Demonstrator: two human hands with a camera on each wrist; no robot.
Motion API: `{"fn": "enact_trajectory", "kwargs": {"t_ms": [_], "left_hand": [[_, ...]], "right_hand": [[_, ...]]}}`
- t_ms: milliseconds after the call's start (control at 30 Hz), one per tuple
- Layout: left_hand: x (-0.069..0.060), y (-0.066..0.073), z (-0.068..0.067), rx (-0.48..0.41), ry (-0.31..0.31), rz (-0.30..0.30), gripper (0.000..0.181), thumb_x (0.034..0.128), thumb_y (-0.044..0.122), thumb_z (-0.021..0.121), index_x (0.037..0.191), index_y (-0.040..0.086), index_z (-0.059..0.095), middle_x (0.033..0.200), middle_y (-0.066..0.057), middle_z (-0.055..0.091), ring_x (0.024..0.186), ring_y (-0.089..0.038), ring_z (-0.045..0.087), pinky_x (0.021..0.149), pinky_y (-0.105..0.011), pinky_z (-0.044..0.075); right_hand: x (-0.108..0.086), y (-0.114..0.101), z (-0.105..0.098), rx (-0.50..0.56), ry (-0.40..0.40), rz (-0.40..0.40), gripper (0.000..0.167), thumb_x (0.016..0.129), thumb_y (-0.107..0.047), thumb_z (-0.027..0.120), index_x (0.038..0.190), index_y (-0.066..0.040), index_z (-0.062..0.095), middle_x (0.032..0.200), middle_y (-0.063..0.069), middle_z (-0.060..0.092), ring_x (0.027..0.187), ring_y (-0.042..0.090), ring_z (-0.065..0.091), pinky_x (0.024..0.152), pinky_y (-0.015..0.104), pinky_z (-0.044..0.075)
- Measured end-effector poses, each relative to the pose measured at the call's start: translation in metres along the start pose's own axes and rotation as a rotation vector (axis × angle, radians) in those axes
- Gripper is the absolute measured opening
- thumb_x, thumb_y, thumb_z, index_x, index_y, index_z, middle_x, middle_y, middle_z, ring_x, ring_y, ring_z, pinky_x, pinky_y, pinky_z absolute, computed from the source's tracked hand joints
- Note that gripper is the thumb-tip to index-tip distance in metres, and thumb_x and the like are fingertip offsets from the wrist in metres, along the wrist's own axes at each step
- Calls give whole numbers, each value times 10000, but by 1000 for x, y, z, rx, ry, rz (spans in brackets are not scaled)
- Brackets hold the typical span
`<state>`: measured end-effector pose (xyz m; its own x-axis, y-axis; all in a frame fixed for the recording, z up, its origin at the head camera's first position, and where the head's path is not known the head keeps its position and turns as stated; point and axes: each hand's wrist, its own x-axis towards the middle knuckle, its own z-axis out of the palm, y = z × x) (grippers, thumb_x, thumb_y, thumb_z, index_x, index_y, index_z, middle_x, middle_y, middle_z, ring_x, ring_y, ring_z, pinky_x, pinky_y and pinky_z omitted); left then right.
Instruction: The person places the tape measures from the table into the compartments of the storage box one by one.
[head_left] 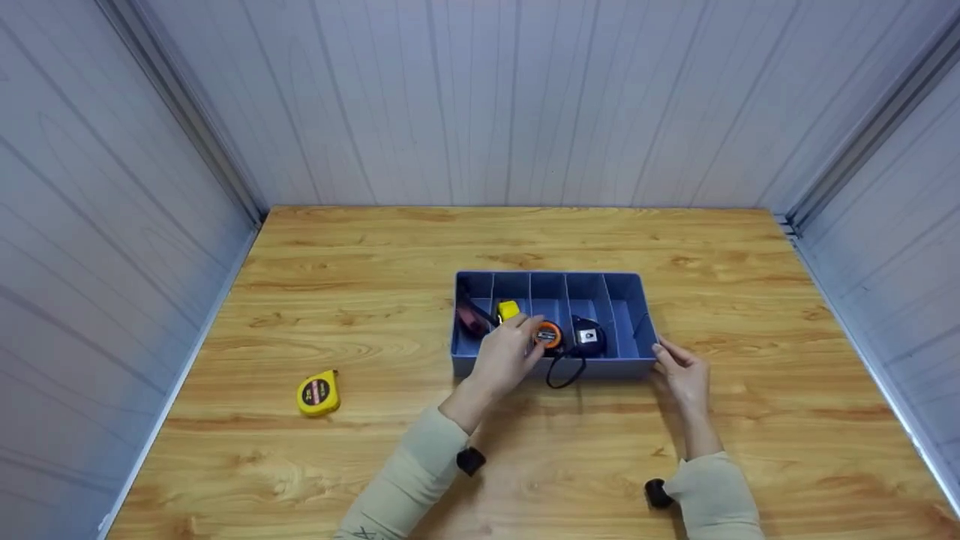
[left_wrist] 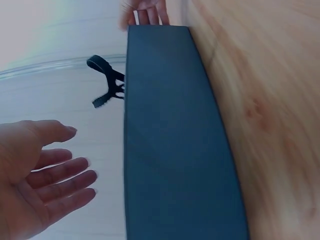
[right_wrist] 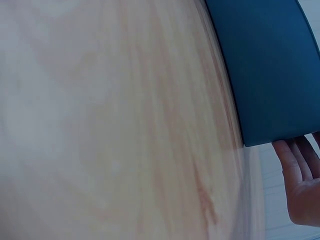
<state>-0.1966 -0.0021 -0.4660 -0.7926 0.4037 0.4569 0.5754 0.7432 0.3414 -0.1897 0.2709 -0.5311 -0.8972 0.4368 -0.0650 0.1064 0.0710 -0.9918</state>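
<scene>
A blue-grey divided box (head_left: 517,367) sits on the wooden table. Over its front edge reaches my left hand (head_left: 504,351), fingers and thumb spread beside an orange-and-black tape measure (head_left: 548,335) in the middle compartment. The left wrist view shows that hand (left_wrist: 47,172) with nothing between thumb and fingers. My right hand (head_left: 686,375) holds the box's right front corner, thumb at the rim and fingers against the end wall. To the right of the orange one lies a black tape measure (head_left: 590,339), its strap (head_left: 564,371) hanging over the front wall.
Farther left in the box are a yellow tape measure (head_left: 508,310), partly hidden by my left hand, and a dark reddish item (head_left: 471,319) of unclear kind. Another yellow tape measure (head_left: 319,393) lies on the table at left. Pale panels (head_left: 480,105) enclose the back and sides.
</scene>
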Motion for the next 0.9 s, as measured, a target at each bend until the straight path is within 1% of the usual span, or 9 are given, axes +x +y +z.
{"fn": "enact_trajectory", "kwargs": {"t_ms": [67, 133, 300, 500, 600, 700, 767, 833, 900], "left_hand": [[-5, -4, 0, -8, 24, -10, 312, 807, 192, 634, 1082, 45, 613, 925, -62, 597, 800, -165, 581, 652, -267, 492], [-10, -7, -1, -16, 44, -18, 321, 820, 213, 623, 1096, 50, 609, 956, -67, 597, 839, -171, 575, 675, -270, 492], [-19, -16, -4, -40, 73, -42, 370, 824, 235, 622, 1131, 32, 585, 1017, -81, 578, 895, -184, 550, 725, -276, 483], [-30, -27, -7, -31, 127, -42, 398, 805, 211, 645, 1135, 1, 569, 1033, -107, 556, 921, -212, 529, 752, -311, 473], [-36, -32, -9, -28, 144, -35, 422, 803, 213, 651, 1146, -13, 554, 1054, -126, 543, 959, -233, 518, 797, -326, 455], [-41, -37, -12, -29, 152, -38, 443, 799, 209, 656, 1162, -18, 542, 1072, -135, 531, 978, -240, 509, 817, -329, 444], [-45, -41, -14, -37, 146, -52, 457, 791, 197, 664, 1175, -15, 535, 1088, -141, 520, 985, -242, 504, 818, -333, 443], [-49, -44, -17, -45, 133, -73, 468, 790, 192, 665, 1187, -13, 526, 1110, -151, 509, 1007, -252, 496, 827, -343, 439], [-53, -47, -21, -49, 116, -93, 479, 790, 187, 665, 1201, -9, 516, 1132, -170, 500, 1036, -269, 483, 845, -359, 429]], "right_hand": [[0, 1, 0, -17, 3, -9, 356, 807, -97, 639, 1110, 76, 571, 834, -93, 613, 752, 69, 613, 658, 284, 507], [0, 2, -1, -54, 9, -17, 344, 811, -108, 634, 1105, 61, 583, 855, -79, 614, 734, 23, 600, 648, 251, 504], [0, 1, -1, -124, 19, -19, 319, 818, -131, 627, 1097, 22, 606, 925, -26, 606, 703, -47, 568, 640, 183, 485], [2, 6, -1, -71, 9, -15, 368, 811, -165, 640, 1111, 42, 586, 887, -46, 618, 733, 45, 607, 654, 248, 502], [9, 18, -3, -65, 23, -21, 373, 788, -219, 665, 1093, -8, 621, 867, -80, 627, 731, 21, 605, 643, 223, 499], [20, 34, -5, -90, 53, -32, 362, 770, -266, 684, 1064, -58, 654, 866, -97, 638, 720, -22, 592, 626, 173, 485], [25, 42, -6, -96, 68, -35, 338, 765, -265, 690, 1047, -80, 668, 856, -106, 643, 714, -27, 591, 619, 159, 480], [27, 44, -5, -93, 72, -40, 312, 766, -248, 691, 1034, -91, 676, 835, -125, 642, 709, -28, 591, 623, 150, 476], [25, 40, -5, -77, 71, -51, 282, 760, -223, 697, 1010, -92, 686, 811, -144, 640, 713, -35, 585, 630, 135, 467]]}}
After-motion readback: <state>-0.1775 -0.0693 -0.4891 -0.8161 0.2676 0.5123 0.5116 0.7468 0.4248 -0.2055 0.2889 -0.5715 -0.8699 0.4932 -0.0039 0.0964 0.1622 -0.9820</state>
